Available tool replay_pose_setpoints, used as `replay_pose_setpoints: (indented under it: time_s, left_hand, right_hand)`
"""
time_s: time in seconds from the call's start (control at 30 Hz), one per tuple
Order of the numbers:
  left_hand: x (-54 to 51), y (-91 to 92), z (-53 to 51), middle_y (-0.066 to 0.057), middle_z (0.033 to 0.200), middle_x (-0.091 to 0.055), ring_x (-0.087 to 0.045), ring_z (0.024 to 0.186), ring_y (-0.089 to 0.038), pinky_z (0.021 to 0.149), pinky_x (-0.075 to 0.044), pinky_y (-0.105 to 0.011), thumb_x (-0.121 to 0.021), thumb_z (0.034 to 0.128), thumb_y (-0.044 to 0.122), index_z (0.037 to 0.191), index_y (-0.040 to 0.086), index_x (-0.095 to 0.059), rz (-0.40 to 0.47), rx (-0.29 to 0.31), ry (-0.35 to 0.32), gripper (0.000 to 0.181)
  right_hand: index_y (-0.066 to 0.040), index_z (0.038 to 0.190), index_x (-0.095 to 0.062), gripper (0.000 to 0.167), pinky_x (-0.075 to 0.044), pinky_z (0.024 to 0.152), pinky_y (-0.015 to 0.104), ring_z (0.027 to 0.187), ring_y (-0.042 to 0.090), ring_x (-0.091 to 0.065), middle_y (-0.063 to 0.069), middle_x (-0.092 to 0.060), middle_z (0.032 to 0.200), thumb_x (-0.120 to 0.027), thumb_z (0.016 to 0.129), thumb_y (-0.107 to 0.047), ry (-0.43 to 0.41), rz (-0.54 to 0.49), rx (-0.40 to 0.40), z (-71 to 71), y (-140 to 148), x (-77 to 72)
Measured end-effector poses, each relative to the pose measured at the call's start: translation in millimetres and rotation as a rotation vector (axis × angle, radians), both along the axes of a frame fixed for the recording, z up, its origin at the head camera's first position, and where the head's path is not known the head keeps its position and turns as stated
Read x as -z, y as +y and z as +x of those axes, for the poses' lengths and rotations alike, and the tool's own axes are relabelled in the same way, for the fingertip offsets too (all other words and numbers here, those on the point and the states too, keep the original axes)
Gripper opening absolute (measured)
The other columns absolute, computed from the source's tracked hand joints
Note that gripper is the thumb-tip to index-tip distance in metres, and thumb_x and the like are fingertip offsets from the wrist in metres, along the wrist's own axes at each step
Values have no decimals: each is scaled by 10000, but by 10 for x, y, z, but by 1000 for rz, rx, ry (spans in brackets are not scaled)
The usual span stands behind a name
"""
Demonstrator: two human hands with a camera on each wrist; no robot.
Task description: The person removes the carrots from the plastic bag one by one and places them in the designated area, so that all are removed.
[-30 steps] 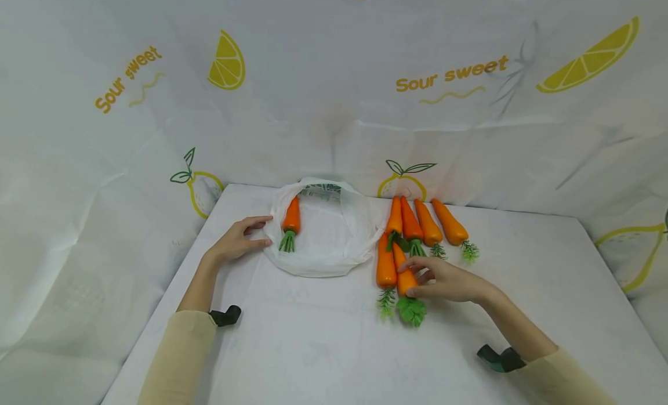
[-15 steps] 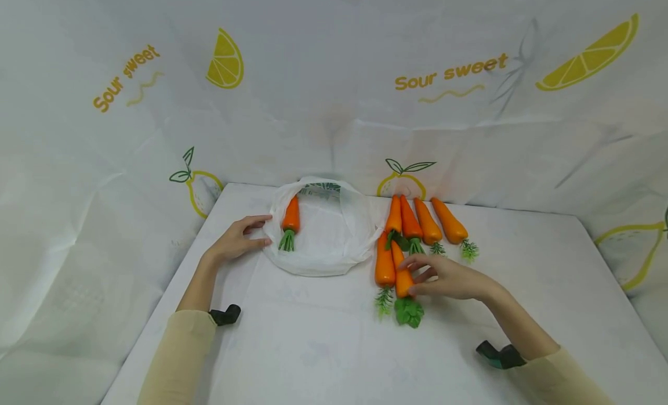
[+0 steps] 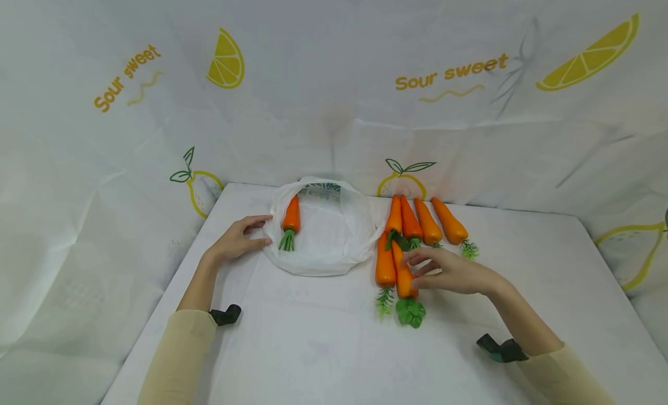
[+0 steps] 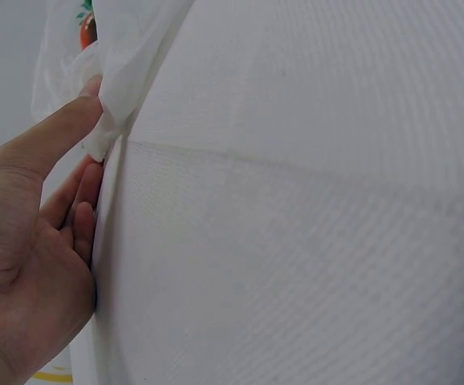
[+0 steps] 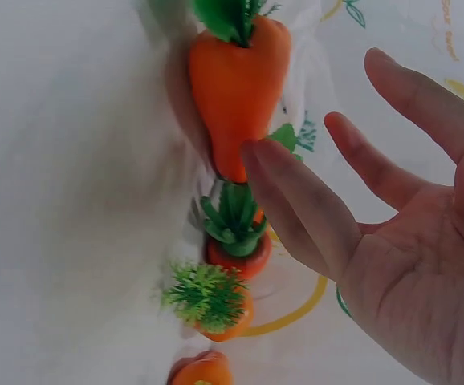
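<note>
My left hand (image 3: 237,239) lies against the left side of a white plastic bag (image 3: 313,266). Thumb and fingers touch the bag's edge with a gap between them, as the left wrist view also shows. Inside the bag mouth lies a carrot (image 3: 291,213) with green stems. Over the nearest carrot (image 3: 405,277), which has a leafy green top (image 3: 410,312), my right hand (image 3: 449,270) hovers with thumb and fingers apart. In the right wrist view the fingers (image 5: 304,200) are spread beside a carrot (image 5: 240,84) and do not grip it.
Another carrot (image 3: 385,266) lies directly left of the nearest one. Behind them several carrots (image 3: 429,224) stand in a row towards the back edge, the rightmost carrot (image 3: 450,222) slightly apart. The white table (image 3: 323,347) meets a printed cloth backdrop (image 3: 323,91).
My right hand has shifted slightly up and to the right, its fingers drawing back from the nearest carrot. That carrot moved slightly left, then back right. The left hand and bag look unchanged.
</note>
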State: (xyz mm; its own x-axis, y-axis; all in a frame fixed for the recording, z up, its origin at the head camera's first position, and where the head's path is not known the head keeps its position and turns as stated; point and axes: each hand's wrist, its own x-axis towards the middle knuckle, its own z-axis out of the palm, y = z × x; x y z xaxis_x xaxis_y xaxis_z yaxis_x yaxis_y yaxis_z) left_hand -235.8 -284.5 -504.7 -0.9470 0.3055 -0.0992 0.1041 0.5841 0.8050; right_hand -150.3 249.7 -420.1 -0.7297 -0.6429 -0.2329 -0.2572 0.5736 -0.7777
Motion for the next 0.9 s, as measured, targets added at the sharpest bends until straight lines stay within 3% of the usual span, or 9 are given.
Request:
replay_pose_setpoints:
  time_s: [0.13,0.27,0.53,0.7,0.9]
  left_hand:
    - [8,-5,0,-181,1644,-518,-459,1537,-400,1343,-298,-617,-811,994,280,1584,158,-564,0,2,0,651]
    - [14,-13,-9,-173,1644,-522,-459,1541,-397,1346,-296,-613,-815,991,277,1580,164,-569,5,-1,0,648]
    - [9,-7,-8,-177,1644,-522,-462,1538,-397,1341,-304,-614,-812,993,270,1584,157,-564,0,2,3,651]
    - [11,-8,-8,-174,1644,-522,-464,1536,-395,1343,-303,-609,-813,992,266,1584,160,-564,1,-2,1,651]
    - [8,-10,-7,-173,1643,-520,-467,1531,-395,1343,-303,-606,-816,990,258,1582,156,-567,9,2,2,650]
  right_hand:
    - [-12,1435,-602,479,-653,950,282,1205,352,-739,242,-667,1387,-749,1043,-245,38,-16,-16,-29,20,-78]
    - [-24,1431,-611,487,-621,921,209,1198,316,-737,234,-662,1403,-760,1035,-265,58,-12,0,-73,12,-192]
    - [-51,1431,-615,465,-645,897,245,1174,307,-740,241,-653,1411,-767,1029,-229,71,-52,27,-174,-28,-378]
    - [-72,1408,-640,450,-624,981,254,1204,306,-726,189,-669,1419,-787,1015,-235,117,-52,40,-264,-69,-461]
    - [-117,1422,-639,443,-602,1091,425,1187,257,-722,101,-687,1407,-774,1028,-267,141,-46,40,-357,-144,-540]
